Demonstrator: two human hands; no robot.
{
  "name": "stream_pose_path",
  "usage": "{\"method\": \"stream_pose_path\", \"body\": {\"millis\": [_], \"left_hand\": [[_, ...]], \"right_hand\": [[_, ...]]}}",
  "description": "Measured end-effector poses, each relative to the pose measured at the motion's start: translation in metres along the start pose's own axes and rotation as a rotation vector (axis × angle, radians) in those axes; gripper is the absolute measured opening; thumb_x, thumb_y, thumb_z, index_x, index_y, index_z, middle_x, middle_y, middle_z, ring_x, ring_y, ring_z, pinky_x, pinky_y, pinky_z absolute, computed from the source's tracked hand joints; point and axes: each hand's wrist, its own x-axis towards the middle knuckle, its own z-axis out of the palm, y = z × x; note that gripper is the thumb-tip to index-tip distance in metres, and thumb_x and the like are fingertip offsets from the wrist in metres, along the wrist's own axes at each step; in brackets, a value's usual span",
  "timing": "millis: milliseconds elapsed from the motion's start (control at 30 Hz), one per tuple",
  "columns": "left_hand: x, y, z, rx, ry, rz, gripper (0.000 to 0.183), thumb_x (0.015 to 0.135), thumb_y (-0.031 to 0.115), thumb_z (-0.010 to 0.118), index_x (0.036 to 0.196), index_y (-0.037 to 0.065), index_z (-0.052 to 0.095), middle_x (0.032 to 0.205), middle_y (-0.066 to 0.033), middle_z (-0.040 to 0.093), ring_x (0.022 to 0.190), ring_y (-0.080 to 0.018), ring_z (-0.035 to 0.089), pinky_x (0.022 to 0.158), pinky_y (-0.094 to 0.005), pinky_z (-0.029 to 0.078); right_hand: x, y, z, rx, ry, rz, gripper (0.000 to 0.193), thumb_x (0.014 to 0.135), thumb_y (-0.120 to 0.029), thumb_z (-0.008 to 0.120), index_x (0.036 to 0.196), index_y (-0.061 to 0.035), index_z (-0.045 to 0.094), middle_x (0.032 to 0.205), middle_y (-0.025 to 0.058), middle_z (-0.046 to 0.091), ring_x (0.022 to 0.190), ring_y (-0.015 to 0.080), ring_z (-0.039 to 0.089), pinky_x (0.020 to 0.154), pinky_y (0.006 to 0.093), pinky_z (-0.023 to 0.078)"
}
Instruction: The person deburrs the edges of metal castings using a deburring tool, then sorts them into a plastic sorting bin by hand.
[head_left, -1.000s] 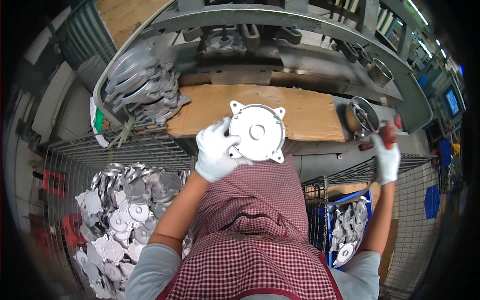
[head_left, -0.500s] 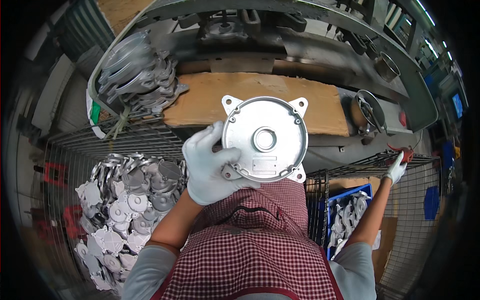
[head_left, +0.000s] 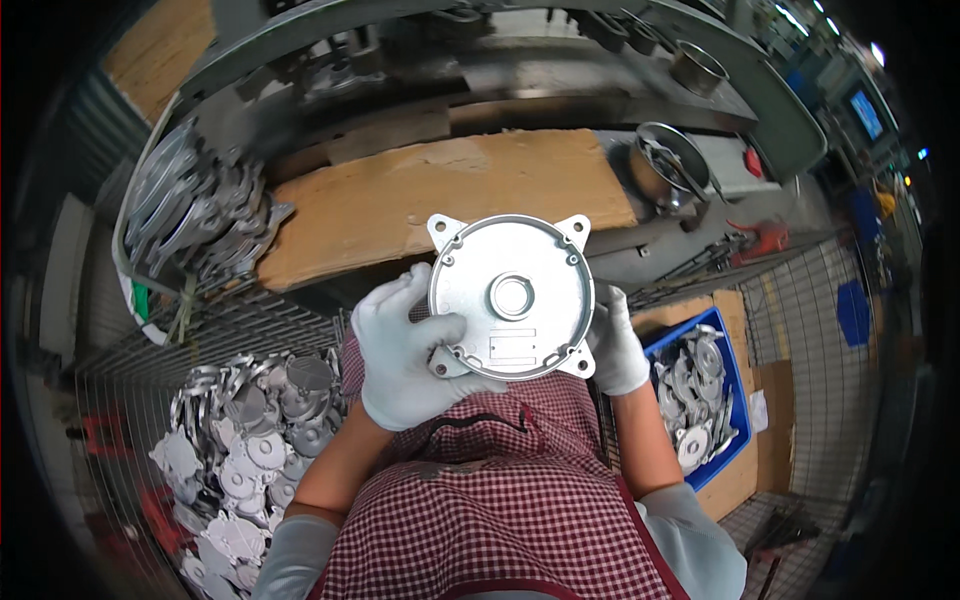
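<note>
A round silver metal housing cover (head_left: 465,290), with four-cornered mounting ears and a raised ring in its middle, faces up in front of my apron. White-gloved, my left hand (head_left: 405,350) grips its left edge, thumb on the inner face and other fingers under and beside it. At the opposite edge is my right hand (head_left: 617,345), also gloved, closed against the rim with its fingertips partly hidden behind the cover. A red-handled tool (head_left: 765,238) rests on the wire basket's edge beyond my right hand.
Many similar castings fill a wire basket (head_left: 245,460) at left; more sit in a blue crate (head_left: 742,420) at right. Stacked castings (head_left: 195,215) stand left of the cardboard sheet (head_left: 440,185) on the machine bench. Metal pots (head_left: 655,180) hold tools at the right.
My right hand has left the red-handled tool at the basket edge and come in to the cover's right rim. The left hand still holds the cover. The view has shifted rightward.
</note>
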Motion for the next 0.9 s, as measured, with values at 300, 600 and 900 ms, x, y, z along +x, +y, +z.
{"method": "stream_pose_path", "body": {"millis": [300, 600, 900], "left_hand": [[-0.007, 0.008, 0.017, -0.163, 0.005, -0.046, 0.079, 0.047, 0.068, 0.088, 0.102, 0.017, 0.063, 0.133, -0.0173, 0.051, 0.118, -0.0383, 0.049, 0.101, -0.0504, 0.037], [-0.021, 0.014, 0.023, -0.908, -0.08, -0.408, 0.075, 0.057, 0.054, 0.092, 0.109, 0.012, 0.058, 0.126, -0.0103, 0.056, 0.115, -0.0275, 0.055, 0.099, -0.0397, 0.044], [-0.028, 0.037, 0.012, -1.407, -0.658, -0.732, 0.085, 0.101, 0.064, 0.038, 0.149, -0.006, 0.037, 0.147, -0.0182, 0.048, 0.136, -0.0265, 0.047, 0.116, -0.0368, 0.035]], "right_hand": [[-0.025, -0.028, 0.039, -0.142, 0.014, -0.159, 0.061, 0.099, -0.054, 0.057, 0.111, 0.0052, 0.064, 0.086, 0.0082, 0.071, 0.07, 0.0118, 0.067, 0.06, 0.023, 0.053], [-0.027, -0.051, 0.054, -0.78, 0.346, -0.802, 0.074, 0.081, -0.05, 0.08, 0.127, 0.0031, 0.059, 0.117, 0.0122, 0.066, 0.102, 0.0206, 0.063, 0.096, 0.031, 0.049], [0.021, -0.091, 0.075, -0.93, 0.233, -0.352, 0.036, 0.086, -0.031, 0.08, 0.096, 0.0017, 0.068, 0.086, 0.0063, 0.067, 0.08, 0.0098, 0.058, 0.073, 0.026, 0.049]]}}
